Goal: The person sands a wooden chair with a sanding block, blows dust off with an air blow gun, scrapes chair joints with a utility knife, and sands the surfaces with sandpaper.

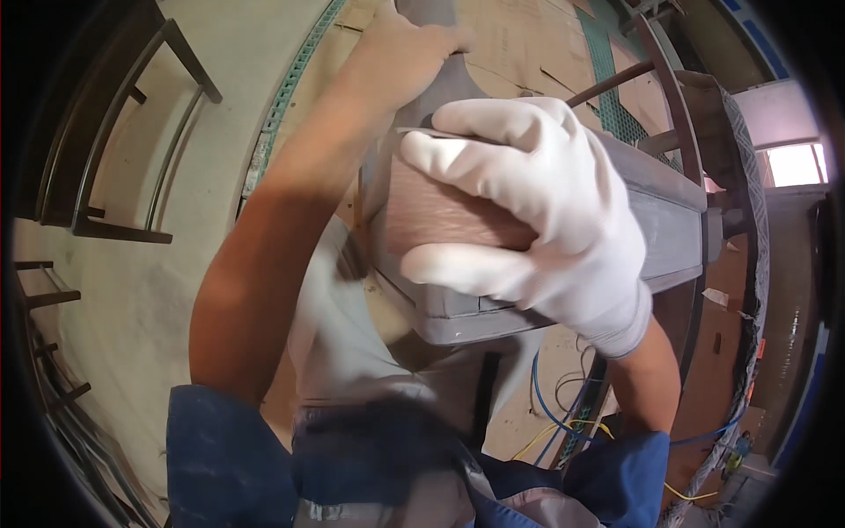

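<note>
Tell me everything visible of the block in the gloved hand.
The block is pinkish-brown, streaked and slightly blurred; its material is unclear. A thin pale edge shows at its top. The gloved right hand grips it, fingers above, thumb along the lower side. It sits over the grey furniture piece; contact underneath is hidden.

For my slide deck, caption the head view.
Gloved right hand grips a pinkish-brown block over a grey furniture piece; the bare left hand grasps the piece farther forward.

The block (453,207) looks matt, streaked; grey frame (673,242), smooth; glove (576,211), cloth.
</note>
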{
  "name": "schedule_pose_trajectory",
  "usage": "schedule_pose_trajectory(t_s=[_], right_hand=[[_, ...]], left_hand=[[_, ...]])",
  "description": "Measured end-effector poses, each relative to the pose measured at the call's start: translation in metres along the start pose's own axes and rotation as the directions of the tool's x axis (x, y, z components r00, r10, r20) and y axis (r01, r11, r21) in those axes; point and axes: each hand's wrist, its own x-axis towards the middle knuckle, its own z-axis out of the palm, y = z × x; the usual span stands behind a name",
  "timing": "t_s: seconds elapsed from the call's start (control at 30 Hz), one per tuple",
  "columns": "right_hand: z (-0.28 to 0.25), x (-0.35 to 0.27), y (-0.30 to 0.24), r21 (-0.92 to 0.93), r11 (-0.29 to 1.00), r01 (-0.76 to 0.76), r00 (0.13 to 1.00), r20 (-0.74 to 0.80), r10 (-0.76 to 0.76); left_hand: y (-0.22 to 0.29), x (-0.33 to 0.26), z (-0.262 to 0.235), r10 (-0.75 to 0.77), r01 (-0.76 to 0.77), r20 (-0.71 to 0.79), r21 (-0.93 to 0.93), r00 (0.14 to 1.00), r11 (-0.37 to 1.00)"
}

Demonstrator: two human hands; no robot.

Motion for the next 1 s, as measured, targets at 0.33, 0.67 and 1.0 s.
schedule_pose_trajectory(t_s=[0.33, 0.67, 1.0], right_hand=[[-0.001, -0.02, -0.009, -0.049, 0.998, -0.033, 0.996, 0.08, 0.036], [-0.021, -0.055, 0.035, -0.2, 0.977, -0.076, 0.987, -0.156, 0.045], [0.003, -0.021, 0.03, -0.319, 0.924, 0.213, 0.929, -0.226, -0.292]], left_hand=[[-0.013, -0.015, -0.014, -0.18, 0.174, 0.117, 0.056, 0.977, 0.983], [0.001, -0.032, 0.004, -0.288, 0.279, -0.013, -0.217, 0.957, 0.936], [-0.001, -0.035, -0.02, -0.327, 0.335, 0.074, -0.232, 0.942, 0.913]])
